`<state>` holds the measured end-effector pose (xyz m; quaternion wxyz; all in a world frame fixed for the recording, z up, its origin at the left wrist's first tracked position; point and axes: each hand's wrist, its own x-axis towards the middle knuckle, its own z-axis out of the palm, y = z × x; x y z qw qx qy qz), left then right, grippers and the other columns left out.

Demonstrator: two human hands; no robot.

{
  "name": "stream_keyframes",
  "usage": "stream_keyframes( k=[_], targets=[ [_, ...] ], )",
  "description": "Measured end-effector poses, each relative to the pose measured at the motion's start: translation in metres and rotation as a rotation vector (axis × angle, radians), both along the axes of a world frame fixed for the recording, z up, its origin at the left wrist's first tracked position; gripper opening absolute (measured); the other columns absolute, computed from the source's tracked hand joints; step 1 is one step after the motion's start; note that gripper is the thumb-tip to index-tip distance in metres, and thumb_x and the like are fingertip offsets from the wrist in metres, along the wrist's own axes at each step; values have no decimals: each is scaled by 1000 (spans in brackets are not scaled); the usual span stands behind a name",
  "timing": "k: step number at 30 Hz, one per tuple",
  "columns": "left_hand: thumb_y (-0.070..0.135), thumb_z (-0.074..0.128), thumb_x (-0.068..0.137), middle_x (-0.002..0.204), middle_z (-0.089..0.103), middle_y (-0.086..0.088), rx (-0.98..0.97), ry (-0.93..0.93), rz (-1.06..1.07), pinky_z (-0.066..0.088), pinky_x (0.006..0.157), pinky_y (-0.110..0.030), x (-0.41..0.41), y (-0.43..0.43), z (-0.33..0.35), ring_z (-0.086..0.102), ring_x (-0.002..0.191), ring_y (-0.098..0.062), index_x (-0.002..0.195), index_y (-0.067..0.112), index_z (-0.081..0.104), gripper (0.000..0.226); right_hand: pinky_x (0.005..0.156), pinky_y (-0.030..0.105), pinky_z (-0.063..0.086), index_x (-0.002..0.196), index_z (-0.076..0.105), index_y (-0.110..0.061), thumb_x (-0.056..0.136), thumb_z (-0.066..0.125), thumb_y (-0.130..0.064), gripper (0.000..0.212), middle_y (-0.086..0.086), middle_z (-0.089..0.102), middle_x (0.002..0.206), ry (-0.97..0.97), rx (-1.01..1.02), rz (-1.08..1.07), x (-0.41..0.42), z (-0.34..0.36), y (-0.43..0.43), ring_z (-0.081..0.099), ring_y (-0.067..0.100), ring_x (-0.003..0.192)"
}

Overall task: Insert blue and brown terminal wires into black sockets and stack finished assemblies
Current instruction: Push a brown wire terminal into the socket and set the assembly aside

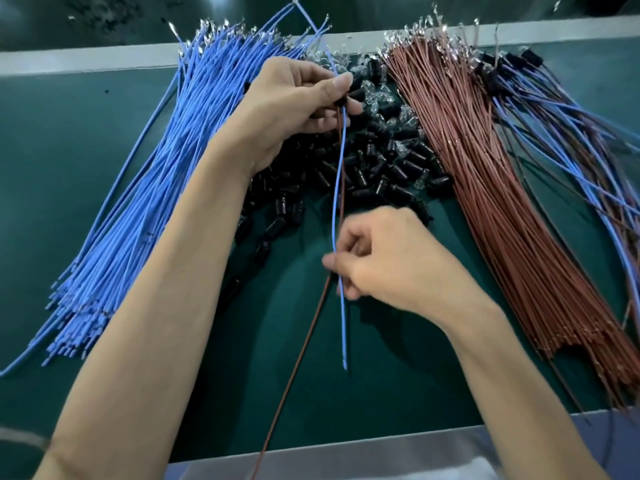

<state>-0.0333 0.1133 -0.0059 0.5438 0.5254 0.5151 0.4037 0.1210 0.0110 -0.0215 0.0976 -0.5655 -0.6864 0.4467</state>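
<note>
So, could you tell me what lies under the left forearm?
From one side black sockets emerge, from the other blue wires, all on the green mat; whatever lies directly beneath the arm is covered.

Your left hand point(298, 95) grips a black socket point(356, 87) above the heap of loose sockets point(381, 161), and one blue wire point(337, 188) and one brown wire point(301, 358) hang from it. Your right hand point(384, 261) pinches the blue wire partway down (the brown one passes just beside your thumb). On the green counter point(52, 150), a blue bundle point(156, 188) lies left and a brown bundle point(502, 209) right, with finished assemblies point(571, 126) at the far right.
</note>
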Motion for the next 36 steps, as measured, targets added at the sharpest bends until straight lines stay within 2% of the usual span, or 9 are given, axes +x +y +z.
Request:
stream_keyframes(
  k=[3,7,9,12,16,22,25,31,36],
  targets=[
    [16,59,94,75,74,0,-2,-21,14,52,64,-16,-1,0,2,66,65,-7,95,4,58,12,59,26,51,64,64,-21,84,70,-34,25,-11,68,55,-32,-117,128,7,5,-8,63,-2,52],
    [17,61,92,80,75,-2,1,-1,-48,52,64,-17,-2,-2,2,66,69,-9,90,10,59,8,71,36,60,73,70,-20,77,69,-56,36,-6,71,63,39,90,-145,-3,6,7,69,9,61],
    [17,61,92,82,75,-3,5,4,-62,52,65,-17,-2,-3,2,66,71,-11,89,11,59,7,69,37,60,72,68,-16,82,71,-46,32,-2,70,60,51,169,-224,-11,3,16,69,13,59],
    [17,62,92,82,75,-3,8,-2,-63,52,64,-17,-2,-2,2,66,71,-10,89,11,59,8,64,35,60,69,64,-14,86,69,-30,24,-1,68,55,18,196,-200,-16,-4,22,67,11,52],
    [16,60,93,79,75,-2,14,-48,-31,52,63,-16,-6,0,1,65,68,-9,89,10,57,8,66,34,60,69,62,-19,84,71,-29,21,-3,68,55,-11,166,-203,-9,-10,21,68,9,54],
    [19,62,93,81,75,-2,56,-13,-48,52,66,-18,-13,9,9,68,71,-8,88,13,59,8,68,40,59,91,53,-19,88,67,-38,24,4,67,73,21,246,-276,-12,-8,24,69,21,67],
    [19,61,93,81,75,-1,50,44,-89,52,67,-18,-12,15,15,69,75,-9,87,15,57,8,69,37,56,86,58,-14,90,63,-34,21,5,66,73,-99,348,-194,-14,-2,31,66,21,69],
    [24,60,94,85,73,3,138,180,-136,51,73,-16,-5,30,36,70,88,-8,98,13,57,12,86,37,49,89,61,-11,91,57,-31,21,8,65,82,-237,448,-126,-14,6,46,61,27,82],
    [31,59,94,87,70,9,178,271,-63,50,74,-13,1,22,54,68,89,-2,96,20,61,11,76,39,48,107,51,-12,92,58,-32,25,6,66,79,-224,550,-131,-18,2,42,62,31,79]
  ],
)
